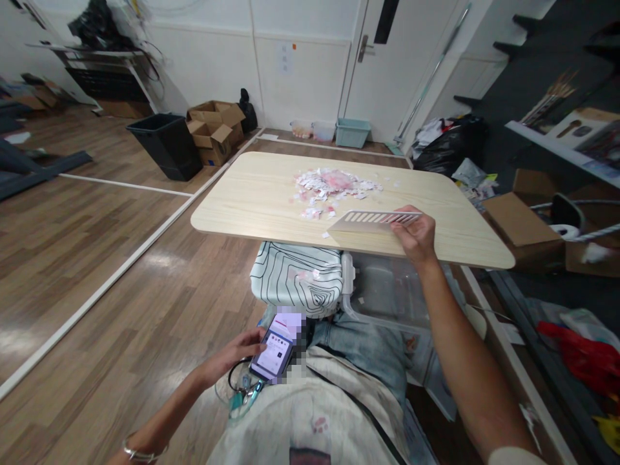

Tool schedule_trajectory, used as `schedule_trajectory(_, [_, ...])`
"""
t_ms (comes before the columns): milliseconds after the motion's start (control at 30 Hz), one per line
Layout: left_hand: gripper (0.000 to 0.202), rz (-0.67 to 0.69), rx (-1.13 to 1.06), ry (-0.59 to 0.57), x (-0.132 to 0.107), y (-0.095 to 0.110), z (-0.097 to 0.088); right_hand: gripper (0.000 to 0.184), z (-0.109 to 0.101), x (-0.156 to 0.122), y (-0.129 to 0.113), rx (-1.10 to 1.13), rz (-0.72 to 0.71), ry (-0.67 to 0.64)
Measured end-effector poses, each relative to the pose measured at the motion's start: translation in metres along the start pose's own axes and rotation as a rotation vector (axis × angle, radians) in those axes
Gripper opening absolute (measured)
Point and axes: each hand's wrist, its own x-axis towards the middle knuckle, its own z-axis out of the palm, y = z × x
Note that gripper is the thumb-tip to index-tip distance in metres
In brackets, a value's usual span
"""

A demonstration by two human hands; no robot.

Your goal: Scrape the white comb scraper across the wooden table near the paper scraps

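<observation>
Right hand: the right hand (415, 236) is clenched on the right end of a white slotted plate (371, 221), thumb on top and fingers under it.
Plate: it lies low over the near side of the table (252, 200). Its long axis runs left to right, and the free end points left.
Scraps: a loose pile of white and pink paper scraps (334, 187) sits at the middle of the table, just beyond the plate and a little left of the grip. A few stray bits lie near the plate's far edge.
Nearer hand: the right hand is close to the pile, while the left is well apart from it, down at the lap.
Left hand: the left hand (232, 354) grasps a lit phone (274, 352) over the lap, with a bracelet (140, 452) on that wrist.
Under the table: there is a patterned cushion (295, 278), and a clear box (387, 290) sits to its right.
Far left: a black bin (167, 145) stands on the wooden floor beside cardboard boxes (216, 129).
</observation>
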Motion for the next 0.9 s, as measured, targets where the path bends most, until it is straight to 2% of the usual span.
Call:
schedule_trajectory(300, [0.034, 0.031, 0.063, -0.033, -0.004, -0.007, -0.008, 0.019, -0.001, 0.0, 0.002, 0.007, -0.009, 0.001])
schedule_trajectory(533, [0.044, -0.013, 0.129, -0.056, -0.004, -0.016, -0.014, 0.019, 0.0, 0.0, 0.0, 0.006, 0.002, 0.006])
schedule_trajectory(667, [0.045, -0.07, 0.146, -0.021, -0.004, -0.01, -0.011, 0.019, 0.0, 0.0, 0.0, -0.004, 0.0, 0.007])
schedule_trajectory(900, [0.046, -0.063, 0.09, 0.019, -0.009, 0.003, -0.002, 0.019, -0.001, 0.0, 0.0, -0.01, 0.001, 0.0])
